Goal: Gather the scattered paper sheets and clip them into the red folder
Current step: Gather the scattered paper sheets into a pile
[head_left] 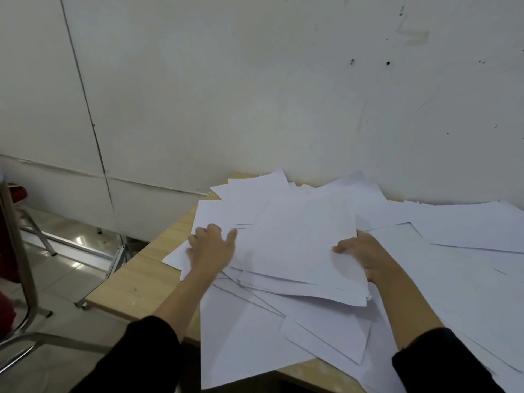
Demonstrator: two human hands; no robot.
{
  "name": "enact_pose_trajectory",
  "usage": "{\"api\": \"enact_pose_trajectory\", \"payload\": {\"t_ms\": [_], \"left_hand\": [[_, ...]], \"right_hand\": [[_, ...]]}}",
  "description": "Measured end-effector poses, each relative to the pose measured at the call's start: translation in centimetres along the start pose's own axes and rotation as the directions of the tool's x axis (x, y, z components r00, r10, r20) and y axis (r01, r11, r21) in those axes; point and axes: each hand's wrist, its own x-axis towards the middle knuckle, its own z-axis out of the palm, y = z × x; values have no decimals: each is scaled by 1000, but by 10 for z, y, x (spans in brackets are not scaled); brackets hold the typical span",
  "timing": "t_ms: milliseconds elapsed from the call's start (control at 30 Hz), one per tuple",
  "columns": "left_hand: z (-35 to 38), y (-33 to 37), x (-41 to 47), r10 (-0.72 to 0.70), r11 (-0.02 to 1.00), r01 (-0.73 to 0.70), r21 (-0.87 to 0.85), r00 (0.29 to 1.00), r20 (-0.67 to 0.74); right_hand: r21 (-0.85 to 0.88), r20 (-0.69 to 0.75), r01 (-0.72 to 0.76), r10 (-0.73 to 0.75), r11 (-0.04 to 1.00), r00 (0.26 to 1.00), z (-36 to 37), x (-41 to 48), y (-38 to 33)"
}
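Several white paper sheets lie scattered and overlapping over a light wooden table. In the middle a loose stack of sheets is lifted slightly above the others. My right hand grips the stack's right edge, thumb on top and fingers underneath. My left hand lies flat with spread fingers on the sheets at the stack's left side. No red folder is in view.
The table stands against a white wall. Its left edge drops to a tiled floor. A chair with a metal frame and red upholstery stands at the far left. Some sheets overhang the table's near edge.
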Motion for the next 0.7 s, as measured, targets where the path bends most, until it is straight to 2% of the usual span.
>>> {"api": "enact_pose_trajectory", "payload": {"t_ms": [67,100,167,233,300,367,433,467,500,533,600,667,700], "left_hand": [[-13,-11,8,-25,980,0,199,993,119],[-18,-13,12,-34,981,-4,194,981,189],[-26,-13,16,-46,996,22,81,951,306],[-31,-10,16,-14,999,26,-31,937,349],[-32,-10,17,62,987,-18,-160,960,272],[-30,-11,20,109,943,-92,-321,993,35],[-27,-11,20,64,881,-147,-449,979,-195],[-26,-9,18,16,848,-128,-514,976,-217],[-23,-9,16,-32,819,-68,-570,986,-164],[-20,-9,14,-55,795,14,-606,997,-49],[-15,-12,10,-41,831,141,-539,980,193],[-11,-16,5,17,912,115,-393,949,316],[-10,-17,4,44,935,72,-347,948,315]], "right_hand": [[-42,-26,-13,12,999,1000,-8,0,-2],[-61,-42,-24,22,998,999,-11,-1,-3],[-82,-62,-37,32,996,998,-16,-2,-3],[-70,-44,-33,30,997,999,-19,-3,-2],[-68,-14,-19,18,998,1000,-20,-3,1],[-97,-39,-8,5,995,999,-21,-2,2],[-127,-82,5,-15,992,997,-22,-3,2],[-130,-91,4,-16,992,996,-23,-3,1],[-130,-92,-2,-10,991,996,-23,-3,1],[-129,-89,-7,-4,992,996,-22,-3,2],[-133,-93,-13,0,991,996,-21,-3,2],[-146,-108,-1,-15,989,994,-21,-2,3],[-153,-111,6,-23,988,994,-21,-2,4]]}}
